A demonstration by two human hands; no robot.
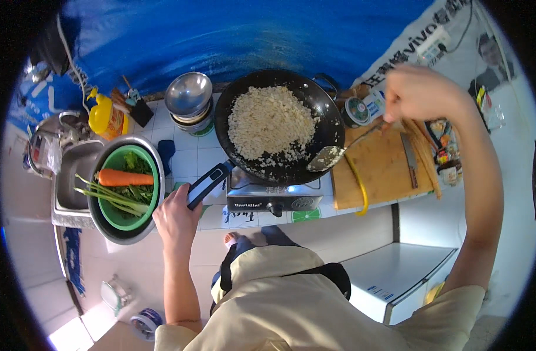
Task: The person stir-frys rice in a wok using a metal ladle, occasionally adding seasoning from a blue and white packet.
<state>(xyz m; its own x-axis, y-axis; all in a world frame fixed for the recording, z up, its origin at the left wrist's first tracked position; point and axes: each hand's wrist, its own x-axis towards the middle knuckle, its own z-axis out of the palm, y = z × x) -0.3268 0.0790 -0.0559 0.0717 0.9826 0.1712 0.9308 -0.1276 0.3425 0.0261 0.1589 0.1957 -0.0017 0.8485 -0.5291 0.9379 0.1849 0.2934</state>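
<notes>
A black wok sits on a portable gas stove on the counter. Pale, crumbly food, which might be rice, is heaped in the wok. My left hand grips the wok's long black and grey handle. Raised over the right side of the counter, my right hand holds the thin handle of a metal spatula. The spatula's blade rests inside the wok at its lower right, with bits of food stuck to it.
Left, a green basin with a carrot and greens stands in a metal bowl beside the sink. Stacked metal bowls stand behind the handle. A cutting board at right bears a knife and touches a yellow hose.
</notes>
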